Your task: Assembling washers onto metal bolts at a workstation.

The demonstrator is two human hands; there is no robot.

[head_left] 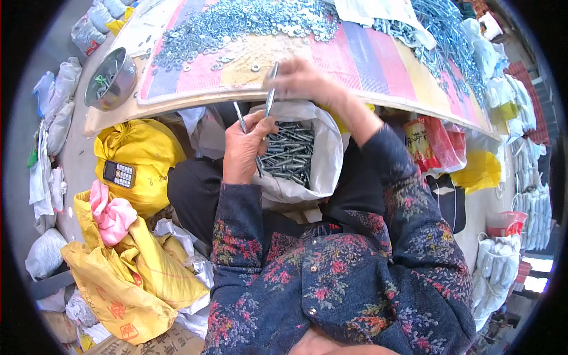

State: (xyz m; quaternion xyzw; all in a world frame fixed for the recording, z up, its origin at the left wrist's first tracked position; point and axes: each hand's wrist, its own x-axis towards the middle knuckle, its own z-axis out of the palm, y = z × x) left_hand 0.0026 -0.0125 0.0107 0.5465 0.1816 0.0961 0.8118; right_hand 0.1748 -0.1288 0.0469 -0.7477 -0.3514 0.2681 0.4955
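My left hand (247, 145) is closed around slim metal bolts, just over the left rim of a white sack. One bolt (270, 94) stands upright from its fingertips; another bolt (241, 117) slants up beside the thumb side. My right hand (305, 80) is at the upper part of the upright bolt, over the table's near edge, its fingers smeared by motion. Whether it grips the bolt cannot be made out. Many similar dark metal bolts (290, 151) fill the white sack (326, 157) between my knees.
Small metal washers (248, 26) lie heaped on the striped cloth (361, 65) covering the table. A steel bowl (121, 74) stands at its left edge. Long metal rods (452, 53) pile up at the far right. Left of me are a yellow bag (148, 142) and a keypad phone (119, 174).
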